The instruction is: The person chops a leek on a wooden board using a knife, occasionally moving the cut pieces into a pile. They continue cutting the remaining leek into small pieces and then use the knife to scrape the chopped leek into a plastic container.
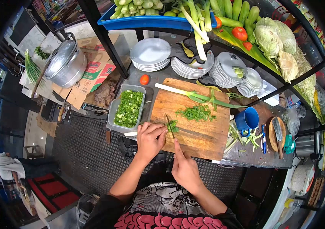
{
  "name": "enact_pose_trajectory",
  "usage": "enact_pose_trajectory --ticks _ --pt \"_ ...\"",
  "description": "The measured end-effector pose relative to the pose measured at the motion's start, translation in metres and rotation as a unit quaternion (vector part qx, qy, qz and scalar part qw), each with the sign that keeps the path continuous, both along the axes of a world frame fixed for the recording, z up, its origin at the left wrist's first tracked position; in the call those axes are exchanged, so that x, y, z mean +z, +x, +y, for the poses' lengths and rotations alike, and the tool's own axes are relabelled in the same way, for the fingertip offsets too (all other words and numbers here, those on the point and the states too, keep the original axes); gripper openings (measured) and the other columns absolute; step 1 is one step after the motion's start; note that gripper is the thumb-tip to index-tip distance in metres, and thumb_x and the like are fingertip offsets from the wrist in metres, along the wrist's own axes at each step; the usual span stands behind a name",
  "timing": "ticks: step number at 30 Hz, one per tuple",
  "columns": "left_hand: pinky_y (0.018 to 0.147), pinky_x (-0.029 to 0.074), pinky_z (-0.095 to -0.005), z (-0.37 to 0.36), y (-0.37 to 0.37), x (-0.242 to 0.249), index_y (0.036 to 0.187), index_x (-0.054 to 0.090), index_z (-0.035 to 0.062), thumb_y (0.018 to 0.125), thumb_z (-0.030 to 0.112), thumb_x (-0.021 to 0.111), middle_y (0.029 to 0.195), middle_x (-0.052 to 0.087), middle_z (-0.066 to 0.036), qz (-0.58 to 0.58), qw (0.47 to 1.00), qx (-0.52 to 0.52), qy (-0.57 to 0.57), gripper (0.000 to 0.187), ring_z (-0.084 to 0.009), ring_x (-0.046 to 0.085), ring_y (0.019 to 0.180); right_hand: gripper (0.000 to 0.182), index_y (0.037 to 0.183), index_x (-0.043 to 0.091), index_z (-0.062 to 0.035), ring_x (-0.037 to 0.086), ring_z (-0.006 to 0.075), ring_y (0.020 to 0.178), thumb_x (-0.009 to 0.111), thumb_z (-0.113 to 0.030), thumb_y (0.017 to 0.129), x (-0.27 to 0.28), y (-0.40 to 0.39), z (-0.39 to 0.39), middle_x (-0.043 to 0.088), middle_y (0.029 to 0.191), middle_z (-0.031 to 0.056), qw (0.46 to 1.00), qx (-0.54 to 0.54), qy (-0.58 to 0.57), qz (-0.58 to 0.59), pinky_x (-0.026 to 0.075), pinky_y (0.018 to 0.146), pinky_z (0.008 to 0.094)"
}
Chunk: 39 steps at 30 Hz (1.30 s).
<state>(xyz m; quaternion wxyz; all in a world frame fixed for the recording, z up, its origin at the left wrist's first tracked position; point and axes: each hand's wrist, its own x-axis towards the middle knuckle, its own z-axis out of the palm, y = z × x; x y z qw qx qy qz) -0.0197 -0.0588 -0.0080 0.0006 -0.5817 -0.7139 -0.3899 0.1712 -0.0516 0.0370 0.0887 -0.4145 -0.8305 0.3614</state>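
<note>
My left hand (150, 140) presses a leek (130, 134) onto the left edge of a wooden cutting board (208, 143). Its white end sticks out left of my fingers; cut green pieces (174, 125) lie at their right. My right hand (185, 168) grips a knife (170, 126), the blade standing close beside my left fingertips. A heap of sliced greens (196, 113) rests on the board's middle. Across the far side of the board lies another leek (174, 90) with a white stalk and green leaves. Left of the board, a clear plastic container (144, 100) holds chopped greens (127, 108).
Stacked plates (150, 51) stand behind the board, near a tomato (144, 79). At right are a blue mug (247, 119), trimmed scraps (252, 139) and a cleaver (277, 131) on a round board. A blue tray (151, 23) of vegetables sits above. A lidded pot (69, 66) is far left.
</note>
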Motion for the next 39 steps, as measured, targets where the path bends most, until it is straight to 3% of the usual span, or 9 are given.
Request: enact_pose_trajectory --ticks 12,18,21,22,25,29,30,34,39 --pt "0.088 0.045 -0.0384 0.001 0.000 0.000 0.097 0.084 0.0069 0.086 0.010 0.085 0.102 0.080 -0.004 0.001 1.000 -0.005 0.002 0.012 -0.0257 0.065 0.096 0.076 0.166 0.034 -0.0023 0.070 0.0530 0.082 0.060 -0.001 0.095 -0.012 -0.013 -0.005 0.065 0.116 0.0404 0.999 -0.023 0.026 0.003 0.060 0.073 0.0560" --pt "0.088 0.045 -0.0380 0.001 0.000 -0.002 0.097 0.084 0.0068 0.086 0.011 0.085 0.102 0.080 -0.003 0.001 1.000 -0.007 0.010 0.012 -0.0250 0.065 0.096 0.080 0.165 0.039 -0.0029 0.070 0.0469 0.068 0.064 -0.001 0.088 -0.016 0.010 -0.027 0.067 0.100 0.0318 0.997 -0.011 0.052 -0.047 0.062 0.062 0.0505" --pt "0.088 0.046 -0.0381 0.001 0.000 -0.002 0.098 0.084 0.0068 0.086 0.011 0.085 0.101 0.080 -0.004 -0.012 1.000 -0.006 0.012 0.012 -0.0247 0.065 0.096 0.078 0.164 0.041 -0.0060 0.069 0.0437 0.066 0.064 0.000 0.090 -0.019 0.040 -0.045 0.067 0.095 0.0269 0.997 -0.011 0.081 0.018 0.061 0.060 0.0494" --pt "0.089 0.046 -0.0382 0.001 0.000 -0.002 0.098 0.084 0.0067 0.087 0.010 0.085 0.101 0.080 -0.004 -0.020 1.000 -0.005 0.015 0.012 -0.0247 0.065 0.096 0.069 0.163 0.044 -0.0048 0.066 0.0446 0.068 0.063 0.001 0.097 -0.013 0.045 -0.049 0.062 0.083 0.0256 0.996 -0.028 0.056 0.068 0.056 0.064 0.0504" --pt "0.089 0.047 -0.0385 0.001 -0.001 -0.001 0.098 0.083 0.0062 0.086 0.009 0.084 0.101 0.080 -0.004 -0.031 0.999 -0.009 0.016 0.012 -0.0252 0.065 0.095 0.067 0.163 0.043 -0.0048 0.065 0.0438 0.068 0.062 0.000 0.099 0.000 0.056 -0.053 0.060 0.079 0.0232 0.995 -0.053 -0.023 0.079 0.055 0.064 0.0494" --pt "0.089 0.048 -0.0386 0.001 -0.002 -0.001 0.097 0.083 0.0056 0.085 0.006 0.083 0.100 0.080 -0.005 -0.034 0.999 -0.021 0.018 0.012 -0.0263 0.066 0.094 0.064 0.165 0.042 -0.0084 0.066 0.0469 0.071 0.058 -0.002 0.103 0.002 0.035 -0.038 0.064 0.089 0.0256 0.995 -0.057 -0.011 0.080 0.055 0.068 0.0509" --pt "0.089 0.048 -0.0387 0.001 -0.002 -0.002 0.097 0.083 0.0054 0.085 0.006 0.083 0.100 0.080 -0.005 -0.034 0.999 -0.020 0.018 0.011 -0.0265 0.066 0.094 0.073 0.168 0.033 -0.0093 0.068 0.0497 0.072 0.060 -0.004 0.100 -0.007 0.030 -0.030 0.065 0.099 0.0307 0.998 -0.025 0.004 0.050 0.059 0.066 0.0554" --pt "0.088 0.048 -0.0388 0.002 -0.002 -0.003 0.094 0.083 0.0050 0.085 0.005 0.083 0.100 0.080 -0.005 -0.031 0.999 -0.017 0.018 0.009 -0.0270 0.066 0.094 0.076 0.168 0.032 -0.0068 0.072 0.0530 0.083 0.061 -0.005 0.098 -0.017 0.003 -0.010 0.065 0.116 0.0401 0.998 -0.011 0.028 0.047 0.061 0.074 0.0569" --pt "0.087 0.048 -0.0383 0.002 -0.001 0.000 0.093 0.083 0.0047 0.085 0.005 0.083 0.100 0.080 -0.005 -0.034 0.999 -0.008 0.013 0.008 -0.0267 0.065 0.093 0.078 0.168 0.032 -0.0046 0.072 0.0528 0.083 0.060 -0.003 0.095 -0.016 -0.005 -0.006 0.065 0.117 0.0402 0.998 -0.015 0.041 0.043 0.062 0.074 0.0568"
